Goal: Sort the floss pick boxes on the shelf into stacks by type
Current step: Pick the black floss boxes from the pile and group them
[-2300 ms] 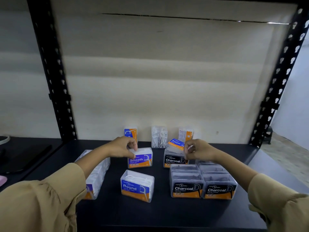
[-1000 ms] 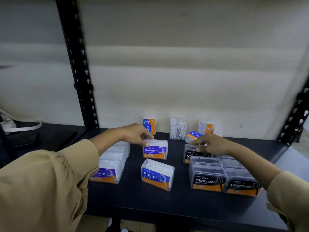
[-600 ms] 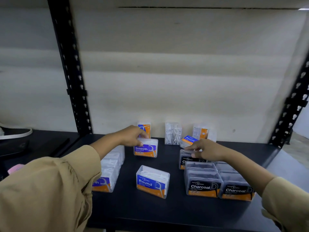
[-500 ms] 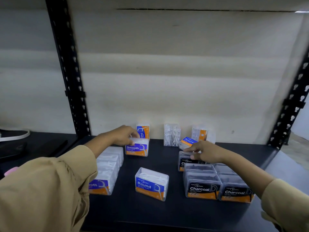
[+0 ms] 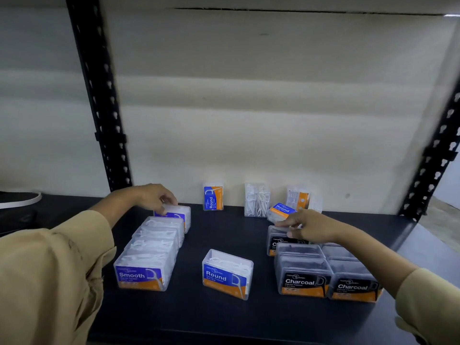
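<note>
Left hand [image 5: 149, 199]: fingers curled down over the top of a Smooth box [image 5: 178, 215], gripping it from above, thumb hidden. The box is clear plastic with white picks inside and a blue-and-orange label. Can't tell if it's fully down on the black shelf [image 5: 224, 319]. Toward the person from those fingers runs the Smooth row [image 5: 149, 252]: the same boxes end to end, right up against the gripped one, front label reading "Smooth". Right hand [image 5: 313, 227]: fingers and thumb pinch the clear near end of a tilted Round box [image 5: 282, 210], blue/orange label up; contact is blurred. Just under those fingertips is a Charcoal box [image 5: 275, 241] with dark picks and a black-and-orange label. Toward the person from it is the Charcoal block [image 5: 323, 277], boxes packed touching. Between both sets of fingers, nearer the person, a loose Round box [image 5: 226, 273] lies angled. Beyond the fingers, at the wall: upright Round box [image 5: 212, 197], clear box of white picks [image 5: 257, 202], upright orange-backed box [image 5: 298, 199].
</note>
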A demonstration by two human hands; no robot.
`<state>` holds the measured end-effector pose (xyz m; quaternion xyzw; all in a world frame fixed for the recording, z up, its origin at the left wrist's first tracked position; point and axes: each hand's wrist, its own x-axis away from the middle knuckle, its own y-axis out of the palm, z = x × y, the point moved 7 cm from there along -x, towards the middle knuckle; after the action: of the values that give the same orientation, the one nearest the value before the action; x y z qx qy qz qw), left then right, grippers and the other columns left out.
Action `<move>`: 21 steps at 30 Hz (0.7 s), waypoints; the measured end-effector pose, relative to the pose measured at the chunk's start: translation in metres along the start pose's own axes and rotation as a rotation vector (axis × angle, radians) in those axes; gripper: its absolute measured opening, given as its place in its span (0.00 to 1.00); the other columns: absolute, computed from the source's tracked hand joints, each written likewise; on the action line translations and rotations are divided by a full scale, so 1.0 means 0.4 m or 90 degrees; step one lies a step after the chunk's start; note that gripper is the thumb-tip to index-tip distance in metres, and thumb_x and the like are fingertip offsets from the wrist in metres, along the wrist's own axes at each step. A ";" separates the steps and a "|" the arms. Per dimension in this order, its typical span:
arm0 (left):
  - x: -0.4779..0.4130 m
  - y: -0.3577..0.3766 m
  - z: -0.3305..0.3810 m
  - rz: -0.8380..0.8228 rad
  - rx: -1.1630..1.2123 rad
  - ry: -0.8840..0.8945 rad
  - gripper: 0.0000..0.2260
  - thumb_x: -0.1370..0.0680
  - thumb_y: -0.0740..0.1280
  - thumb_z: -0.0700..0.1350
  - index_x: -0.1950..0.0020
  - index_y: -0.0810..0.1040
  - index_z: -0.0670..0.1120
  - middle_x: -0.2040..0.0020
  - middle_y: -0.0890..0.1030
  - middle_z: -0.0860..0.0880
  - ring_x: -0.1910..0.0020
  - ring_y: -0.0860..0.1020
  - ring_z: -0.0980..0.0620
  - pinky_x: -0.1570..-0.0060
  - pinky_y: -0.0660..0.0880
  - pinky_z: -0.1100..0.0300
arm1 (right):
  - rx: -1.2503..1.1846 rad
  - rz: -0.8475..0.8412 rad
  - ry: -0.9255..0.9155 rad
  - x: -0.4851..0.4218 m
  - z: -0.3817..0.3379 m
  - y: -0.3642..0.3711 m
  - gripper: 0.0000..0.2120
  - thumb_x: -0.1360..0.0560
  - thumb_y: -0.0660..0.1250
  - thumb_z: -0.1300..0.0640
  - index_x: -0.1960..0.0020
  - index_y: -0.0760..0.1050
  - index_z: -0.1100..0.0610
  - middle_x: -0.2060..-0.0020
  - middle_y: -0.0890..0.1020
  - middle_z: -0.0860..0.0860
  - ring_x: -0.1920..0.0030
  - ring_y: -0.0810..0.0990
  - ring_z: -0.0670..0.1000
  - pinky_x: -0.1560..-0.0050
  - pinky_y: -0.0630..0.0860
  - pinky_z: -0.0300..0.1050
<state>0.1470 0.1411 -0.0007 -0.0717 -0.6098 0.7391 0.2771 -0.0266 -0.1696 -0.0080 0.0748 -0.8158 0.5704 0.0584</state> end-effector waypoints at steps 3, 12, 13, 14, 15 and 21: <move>0.008 0.002 -0.008 -0.007 0.019 -0.003 0.18 0.27 0.66 0.33 0.39 0.78 0.46 0.47 0.78 0.51 0.51 0.76 0.54 0.57 0.71 0.74 | 0.001 -0.006 0.009 0.002 0.002 0.001 0.19 0.22 0.62 0.59 0.33 0.71 0.49 0.33 0.73 0.52 0.38 0.71 0.47 0.43 0.61 0.36; 0.015 0.011 -0.009 -0.031 0.018 -0.029 0.22 0.31 0.61 0.30 0.42 0.79 0.48 0.48 0.80 0.51 0.52 0.76 0.54 0.52 0.73 0.66 | -0.022 -0.012 0.004 0.022 0.003 0.004 0.19 0.22 0.59 0.64 0.34 0.73 0.51 0.60 0.77 0.40 0.58 0.71 0.39 0.51 0.66 0.34; 0.018 0.012 -0.007 -0.035 0.014 -0.033 0.23 0.31 0.61 0.30 0.41 0.79 0.48 0.48 0.80 0.51 0.49 0.76 0.53 0.48 0.73 0.64 | -0.022 -0.012 0.000 0.024 0.001 0.004 0.19 0.22 0.59 0.64 0.34 0.73 0.51 0.55 0.79 0.43 0.54 0.73 0.42 0.49 0.65 0.35; 0.020 0.013 -0.004 -0.037 0.006 -0.036 0.23 0.31 0.61 0.30 0.40 0.78 0.49 0.47 0.80 0.51 0.46 0.76 0.52 0.43 0.73 0.61 | -0.020 -0.011 -0.002 0.027 0.000 0.003 0.19 0.22 0.59 0.64 0.34 0.74 0.52 0.49 0.80 0.46 0.51 0.74 0.45 0.48 0.66 0.35; 0.022 0.014 0.000 -0.040 0.002 -0.038 0.24 0.30 0.60 0.30 0.40 0.78 0.49 0.46 0.79 0.52 0.43 0.76 0.51 0.40 0.72 0.60 | -0.017 -0.010 -0.001 0.029 0.000 0.003 0.19 0.23 0.59 0.64 0.35 0.74 0.52 0.46 0.80 0.49 0.49 0.75 0.47 0.49 0.67 0.36; 0.030 0.022 0.015 -0.048 -0.005 -0.045 0.25 0.29 0.57 0.27 0.37 0.78 0.46 0.43 0.80 0.50 0.45 0.75 0.54 0.43 0.70 0.65 | -0.012 -0.007 -0.007 0.040 -0.002 0.000 0.21 0.24 0.57 0.67 0.36 0.75 0.51 0.38 0.79 0.50 0.41 0.75 0.50 0.42 0.69 0.38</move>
<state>0.1315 0.1411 -0.0046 -0.0234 -0.6243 0.7277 0.2830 -0.0422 -0.1698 -0.0050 0.0818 -0.8210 0.5621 0.0581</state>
